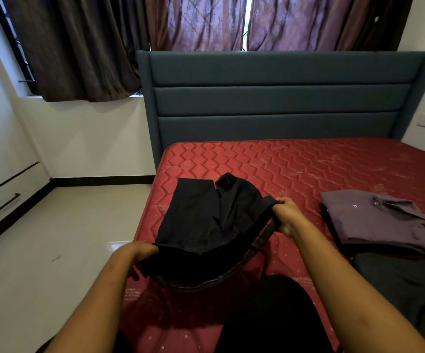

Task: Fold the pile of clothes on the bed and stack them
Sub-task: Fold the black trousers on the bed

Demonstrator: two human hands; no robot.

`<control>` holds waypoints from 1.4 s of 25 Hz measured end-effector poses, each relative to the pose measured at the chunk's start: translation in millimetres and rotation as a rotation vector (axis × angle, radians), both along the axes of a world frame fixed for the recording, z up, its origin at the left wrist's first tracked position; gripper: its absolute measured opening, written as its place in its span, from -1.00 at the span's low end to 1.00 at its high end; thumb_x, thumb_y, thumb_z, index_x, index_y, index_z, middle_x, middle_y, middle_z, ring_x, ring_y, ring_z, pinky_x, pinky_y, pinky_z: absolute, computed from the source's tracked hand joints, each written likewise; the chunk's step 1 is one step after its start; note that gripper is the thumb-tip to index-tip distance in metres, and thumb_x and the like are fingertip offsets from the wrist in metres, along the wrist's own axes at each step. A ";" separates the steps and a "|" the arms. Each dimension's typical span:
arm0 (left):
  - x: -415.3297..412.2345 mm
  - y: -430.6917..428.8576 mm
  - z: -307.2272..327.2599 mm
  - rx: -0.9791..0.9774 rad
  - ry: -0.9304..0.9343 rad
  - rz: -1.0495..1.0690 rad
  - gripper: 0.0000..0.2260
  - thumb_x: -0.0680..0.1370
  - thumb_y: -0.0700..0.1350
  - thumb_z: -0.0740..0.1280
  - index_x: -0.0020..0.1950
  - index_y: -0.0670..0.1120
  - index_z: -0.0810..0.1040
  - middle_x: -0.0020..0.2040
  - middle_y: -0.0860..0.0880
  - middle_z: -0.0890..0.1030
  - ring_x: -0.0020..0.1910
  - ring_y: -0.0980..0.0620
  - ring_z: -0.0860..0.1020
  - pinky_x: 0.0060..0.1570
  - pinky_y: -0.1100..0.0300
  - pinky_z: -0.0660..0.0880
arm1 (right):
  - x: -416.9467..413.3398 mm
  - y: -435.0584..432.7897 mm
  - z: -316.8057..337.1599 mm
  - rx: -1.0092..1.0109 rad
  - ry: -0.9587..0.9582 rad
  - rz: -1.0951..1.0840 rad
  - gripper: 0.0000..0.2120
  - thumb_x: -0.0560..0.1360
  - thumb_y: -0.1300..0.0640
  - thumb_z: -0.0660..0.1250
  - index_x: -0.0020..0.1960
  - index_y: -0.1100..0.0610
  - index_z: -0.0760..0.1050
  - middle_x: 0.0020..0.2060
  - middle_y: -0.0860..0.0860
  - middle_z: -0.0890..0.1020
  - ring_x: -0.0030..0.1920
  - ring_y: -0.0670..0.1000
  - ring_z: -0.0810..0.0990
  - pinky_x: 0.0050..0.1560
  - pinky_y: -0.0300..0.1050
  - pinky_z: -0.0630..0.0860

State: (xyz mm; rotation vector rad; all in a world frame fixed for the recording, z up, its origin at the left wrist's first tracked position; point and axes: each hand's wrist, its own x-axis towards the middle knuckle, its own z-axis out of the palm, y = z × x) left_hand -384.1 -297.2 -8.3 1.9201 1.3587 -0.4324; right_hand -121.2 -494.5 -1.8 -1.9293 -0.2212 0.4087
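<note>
Black trousers (206, 220) were held up by the waistband, left hand (142, 253) clutching one end and right hand (286, 215) pinching the other, with the legs lying on the mattress (295, 169) beyond both hands. Advice seemed plain: pull the band taut, bring the hands together so leg met leg, and smooth before folding. A folded grey shirt (376, 222) lay right of the right hand, likely the stack.

Your left hand (143, 251) hides its fingers under the trousers (203, 220); right of the trousers, a dark garment (394, 284) is cut off by the frame edge.
</note>
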 end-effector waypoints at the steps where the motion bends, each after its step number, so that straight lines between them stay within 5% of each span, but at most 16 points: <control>1: -0.9 -0.6 -4.8 0.043 0.024 -0.013 -0.69 0.61 0.03 0.13 0.15 -0.18 0.46 -0.16 -0.14 0.61 -0.25 -0.11 0.59 -0.21 0.13 0.53 | -1.4 1.1 3.1 0.000 -0.021 0.052 -0.75 0.47 0.42 0.17 0.01 0.11 0.38 -0.28 0.14 0.49 -0.36 0.06 0.44 -0.34 -0.16 0.37; 3: -1.8 7.3 -22.6 0.201 0.000 0.015 -0.55 0.57 0.09 0.15 0.30 -0.19 0.46 0.04 -0.19 0.63 -0.09 -0.16 0.62 0.00 0.06 0.56 | -8.2 2.3 11.9 -0.115 -0.214 0.192 -0.64 0.40 0.42 0.23 0.08 0.06 0.36 -0.26 0.12 0.50 -0.35 0.05 0.44 -0.42 -0.18 0.32; 5: -4.9 17.2 -34.4 0.286 -0.227 0.223 -0.56 0.58 0.02 0.11 0.29 -0.25 0.47 0.04 -0.26 0.61 -0.06 -0.18 0.62 0.07 0.03 0.53 | -13.1 2.1 13.7 -0.164 -0.335 0.438 -0.46 0.32 0.48 0.23 0.13 -0.05 0.37 -0.15 0.11 0.53 -0.32 0.07 0.46 -0.39 -0.11 0.37; 7: -4.3 26.0 -36.3 0.108 -0.685 0.764 -0.65 0.60 -0.09 0.11 0.25 -0.27 0.48 0.04 -0.28 0.59 -0.03 -0.23 0.59 -0.02 0.03 0.51 | -14.9 -1.2 7.1 -0.041 -0.348 0.550 -0.34 0.28 0.55 0.19 0.12 -0.13 0.42 -0.03 0.05 0.51 -0.25 0.08 0.48 -0.36 -0.06 0.37; 9: -8.3 31.4 -30.4 -0.269 -1.063 1.177 -0.74 0.60 -0.16 0.11 0.24 -0.18 0.45 -0.02 -0.18 0.56 -0.08 -0.19 0.55 -0.16 0.05 0.51 | -12.6 -5.4 -1.5 0.001 -0.482 0.462 -0.34 0.25 0.56 0.11 0.02 -0.15 0.45 -0.09 0.02 0.53 -0.23 0.04 0.48 -0.32 -0.11 0.34; 12: -14.4 38.9 -30.5 -0.514 -1.266 1.355 -0.69 0.61 -0.22 0.11 0.34 -0.16 0.41 0.16 -0.14 0.52 0.15 -0.15 0.52 0.09 0.03 0.53 | -14.1 -7.7 -17.7 -0.213 -0.608 0.516 -0.36 0.21 0.54 0.06 -0.02 -0.07 0.55 0.00 -0.02 0.62 -0.03 -0.01 0.57 -0.10 -0.15 0.46; 14: -19.5 46.4 -40.0 -0.522 -1.261 1.409 -0.66 0.62 -0.21 0.10 0.39 -0.18 0.37 0.27 -0.17 0.48 0.14 -0.16 0.52 0.10 0.01 0.51 | -24.5 -7.9 -24.4 -0.341 -0.486 0.684 -0.33 0.26 0.55 0.02 0.12 0.04 0.60 0.04 -0.05 0.60 0.07 -0.07 0.55 -0.03 -0.24 0.43; 17: -42.1 50.2 -69.3 -0.404 -1.120 1.420 -0.67 0.63 -0.14 0.10 0.39 -0.09 0.35 0.26 -0.18 0.46 0.08 -0.19 0.51 -0.04 -0.02 0.51 | -31.3 -17.1 -24.6 -0.415 -0.150 0.861 -0.35 0.34 0.57 -0.02 0.19 0.08 0.56 -0.03 0.03 0.61 -0.16 -0.06 0.59 -0.28 -0.21 0.55; 21: -75.2 53.7 -83.4 -0.414 -0.749 0.608 -0.66 0.54 -0.42 0.06 0.08 -0.09 0.50 0.08 -0.20 0.50 -0.08 -0.14 0.52 -0.11 0.00 0.48 | -22.0 -28.0 -17.9 -0.382 0.394 0.962 -0.58 0.48 0.43 0.33 0.25 0.10 0.46 -0.01 -0.01 0.60 -0.06 -0.04 0.62 -0.13 -0.18 0.62; 24: -69.3 61.1 -71.8 -0.492 -0.514 0.415 -0.81 0.50 -0.34 0.33 0.06 -0.15 0.57 0.03 -0.17 0.57 -0.03 -0.08 0.56 -0.14 0.08 0.54 | -27.2 -0.6 -26.0 -0.800 0.287 1.107 -0.54 0.48 0.42 0.34 0.30 0.09 0.41 -0.02 -0.03 0.55 -0.12 -0.08 0.55 -0.30 -0.32 0.57; 27: -21.4 71.0 -65.4 -0.545 -0.381 0.406 -0.78 0.43 -0.17 0.48 0.02 -0.22 0.60 -0.08 -0.16 0.65 -0.12 -0.05 0.61 -0.39 0.19 0.59 | -28.2 42.1 -24.8 -1.145 0.265 1.263 -0.73 0.56 0.43 0.18 0.20 0.19 0.41 -0.06 0.10 0.58 -0.30 -0.06 0.50 -0.52 -0.36 0.46; 29: 37.2 100.3 -30.5 -0.565 -0.491 0.411 -0.73 0.41 -0.17 0.48 0.05 -0.24 0.58 -0.10 -0.17 0.63 -0.14 -0.06 0.60 -0.41 0.15 0.61 | 14.2 77.5 17.4 -0.842 -0.020 0.857 -0.83 0.59 0.29 0.20 0.17 0.24 0.44 -0.24 -0.03 0.53 -0.26 -0.07 0.52 -0.33 -0.35 0.51; 31: 117.6 155.6 54.1 -0.403 -0.784 0.373 -0.77 0.48 -0.24 0.40 0.12 -0.23 0.54 -0.07 -0.16 0.58 -0.15 -0.02 0.57 -0.46 0.19 0.59 | 81.1 115.2 103.8 -0.400 -0.552 0.443 -0.69 0.53 0.07 0.28 0.23 0.15 0.53 -0.12 0.00 0.47 0.04 0.03 0.50 0.07 -0.10 0.52; 34: 203.3 199.4 246.8 -0.047 -1.516 0.220 -0.62 0.57 -0.40 0.14 0.36 -0.17 0.42 -0.04 -0.02 0.57 -0.16 0.11 0.55 -0.37 0.32 0.56 | 158.5 136.4 269.3 -0.102 -1.615 0.001 -0.64 0.54 0.23 0.23 0.31 0.08 0.52 -0.06 0.19 0.47 0.03 0.18 0.40 0.03 0.06 0.48; 35: 213.6 198.0 302.2 0.052 -1.747 0.135 -0.56 0.58 -0.42 0.10 0.43 -0.12 0.36 -0.01 0.03 0.57 -0.14 0.16 0.56 -0.28 0.32 0.57 | 167.7 127.3 322.0 0.001 -1.823 -0.136 -0.65 0.58 0.21 0.19 0.33 0.08 0.51 -0.06 0.16 0.49 0.02 0.15 0.38 0.05 0.01 0.44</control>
